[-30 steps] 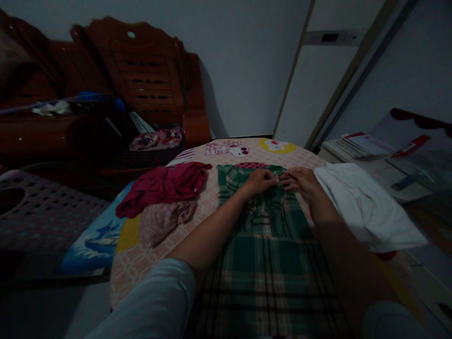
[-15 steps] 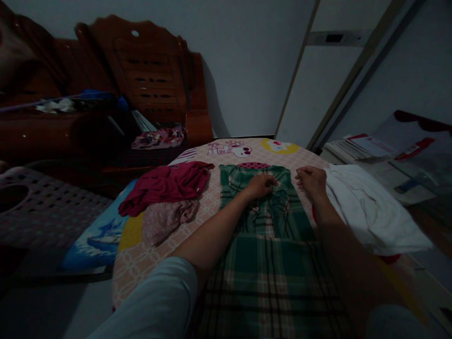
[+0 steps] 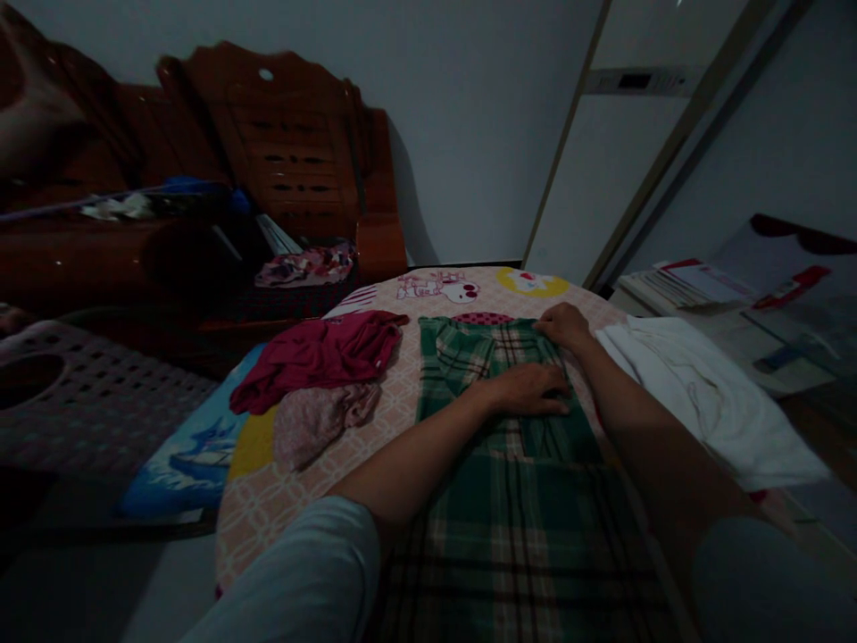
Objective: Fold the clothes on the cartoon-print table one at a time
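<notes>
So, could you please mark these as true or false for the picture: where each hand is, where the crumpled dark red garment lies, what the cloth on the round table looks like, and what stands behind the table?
1. The left hand lies flat on the green plaid shirt. True.
2. The right hand holds the white cloth. False: it rests at the shirt's far right corner, and the cloth lies beside that arm.
3. The crumpled dark red garment lies left of the shirt. True.
4. The round table has a plain blue cover. False: the tablecloth is pink and checked, with cartoon prints.
5. A carved brown wooden chair stands behind the table, at the left. True.
</notes>
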Demonstrator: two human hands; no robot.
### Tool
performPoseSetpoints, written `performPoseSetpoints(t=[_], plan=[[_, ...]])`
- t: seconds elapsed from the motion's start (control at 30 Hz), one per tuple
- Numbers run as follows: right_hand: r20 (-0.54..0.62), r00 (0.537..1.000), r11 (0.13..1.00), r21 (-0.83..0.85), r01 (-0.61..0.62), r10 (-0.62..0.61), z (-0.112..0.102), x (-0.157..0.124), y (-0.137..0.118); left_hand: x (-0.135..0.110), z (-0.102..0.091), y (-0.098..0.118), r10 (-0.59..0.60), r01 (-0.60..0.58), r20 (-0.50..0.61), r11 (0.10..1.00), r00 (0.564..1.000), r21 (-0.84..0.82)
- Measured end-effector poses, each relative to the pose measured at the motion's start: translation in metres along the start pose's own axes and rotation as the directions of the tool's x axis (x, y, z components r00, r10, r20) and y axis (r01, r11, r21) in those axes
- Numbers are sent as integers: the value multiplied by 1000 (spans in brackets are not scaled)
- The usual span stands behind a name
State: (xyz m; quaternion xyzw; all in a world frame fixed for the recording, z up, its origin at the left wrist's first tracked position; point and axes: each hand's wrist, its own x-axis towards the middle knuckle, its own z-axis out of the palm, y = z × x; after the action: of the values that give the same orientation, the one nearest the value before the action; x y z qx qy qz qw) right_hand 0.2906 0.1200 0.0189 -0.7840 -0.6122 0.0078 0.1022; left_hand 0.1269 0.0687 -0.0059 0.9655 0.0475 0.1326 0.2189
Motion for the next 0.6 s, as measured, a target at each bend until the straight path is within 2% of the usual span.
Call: performPoseSetpoints(t=[0.07, 0.17, 0.3, 0.47, 0.53, 0.6], plan=[[42, 999, 999, -42, 12, -10, 4, -1, 1, 1, 4, 3, 52, -52, 26, 999, 998, -6], [28, 999, 998, -57, -41, 43, 10, 0, 6, 1, 7, 4, 103, -102, 44, 995, 994, -22], [29, 997, 998, 5, -68, 67, 14, 4, 14, 2, 9, 5, 113, -112, 47, 993, 992, -40], [51, 996, 997, -25, -66, 68, 23, 7, 12, 3, 9, 6, 105, -101, 51, 992, 993, -80], [70, 992, 994, 12, -108, 107, 26, 10, 11, 2, 8, 8, 95, -90, 41, 990, 995, -110], [65, 988, 981, 129, -145, 137, 27, 14, 12, 2, 6, 9, 84, -78, 34, 987, 996, -144]])
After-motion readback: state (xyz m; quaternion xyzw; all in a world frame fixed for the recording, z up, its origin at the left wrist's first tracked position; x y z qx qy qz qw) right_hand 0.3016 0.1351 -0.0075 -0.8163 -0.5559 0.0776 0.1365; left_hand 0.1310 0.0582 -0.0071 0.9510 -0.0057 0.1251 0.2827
